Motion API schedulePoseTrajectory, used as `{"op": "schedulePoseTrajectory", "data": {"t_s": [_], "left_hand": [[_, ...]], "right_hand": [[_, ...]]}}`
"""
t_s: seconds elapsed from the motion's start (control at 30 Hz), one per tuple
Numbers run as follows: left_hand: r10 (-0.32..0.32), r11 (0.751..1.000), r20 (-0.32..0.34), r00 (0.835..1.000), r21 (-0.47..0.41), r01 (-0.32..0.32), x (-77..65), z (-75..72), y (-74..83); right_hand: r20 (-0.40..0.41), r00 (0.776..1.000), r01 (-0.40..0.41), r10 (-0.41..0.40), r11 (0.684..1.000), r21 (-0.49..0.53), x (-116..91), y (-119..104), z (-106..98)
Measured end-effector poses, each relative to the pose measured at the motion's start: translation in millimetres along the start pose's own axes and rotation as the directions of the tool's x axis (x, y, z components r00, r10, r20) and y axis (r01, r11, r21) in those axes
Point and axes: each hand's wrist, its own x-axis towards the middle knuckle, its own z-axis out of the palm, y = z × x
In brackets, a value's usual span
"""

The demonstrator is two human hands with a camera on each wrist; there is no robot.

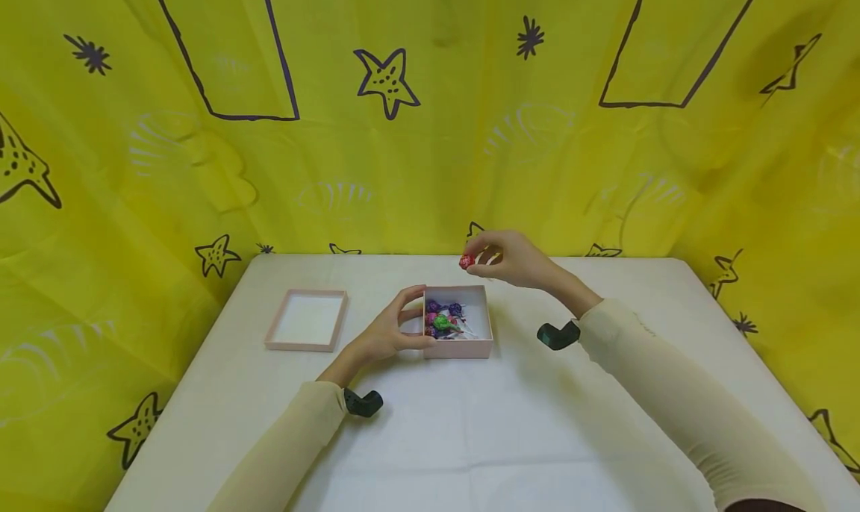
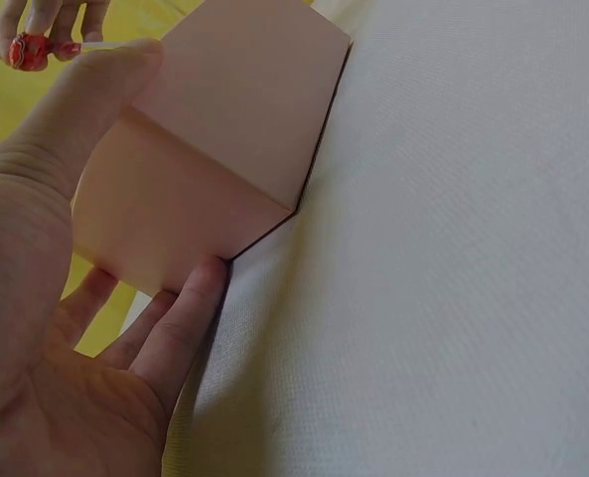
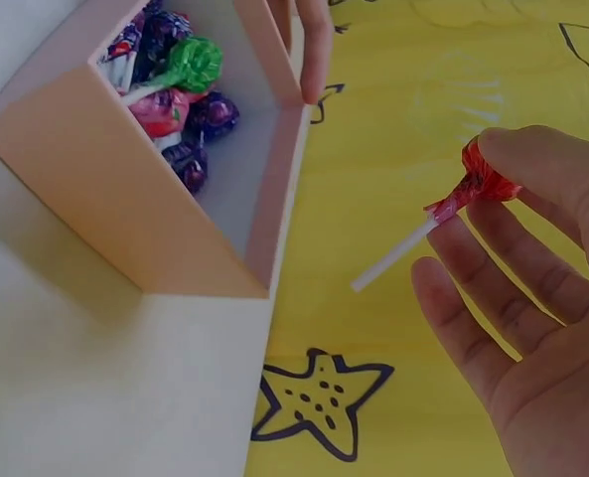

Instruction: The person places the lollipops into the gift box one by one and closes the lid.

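A red-wrapped lollipop [image 1: 466, 261] with a white stick is pinched between the thumb and fingers of my right hand [image 1: 513, 260], raised behind and above the open pink box [image 1: 458, 350]. In the right wrist view the lollipop's stick [image 3: 393, 256] points down and to the left. My left hand [image 1: 388, 331] grips the box's left side, thumb at the front corner and fingers toward the back. Inside the box lie several wrapped lollipops, purple and pink ones with a green lollipop [image 3: 195, 65] on top, gathered toward the left side.
A shallow pink lid [image 1: 298, 346] with a white inside lies on the white-covered table [image 1: 416, 437], left of the box. Behind and at both sides hangs a yellow curtain [image 1: 443, 169] with starfish drawings. A dark wrist camera [image 1: 558, 336] sticks out from the right sleeve.
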Motion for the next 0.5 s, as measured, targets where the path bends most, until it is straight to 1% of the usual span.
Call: {"op": "schedulePoseTrajectory", "data": {"t_s": [0.1, 0.27, 0.5], "left_hand": [[-0.003, 1.000, 0.000, 1.000, -0.006, 0.003, 0.6, 0.2, -0.4], [-0.013, 1.000, 0.004, 1.000, -0.016, 0.013, 0.3, 0.7, 1.2], [-0.011, 1.000, 0.006, 1.000, -0.017, 0.011, -0.7, 0.0, 2.6]], "right_hand": [[0.011, 1.000, 0.003, -0.003, 1.000, 0.014, 2.4, 1.2, 8.4], [0.032, 0.999, 0.007, -0.007, 1.000, 0.002, 3.9, 4.7, 22.8], [0.096, 0.995, -0.013, 0.013, 1.000, 0.000, 6.8, 10.0, 43.2]]}}
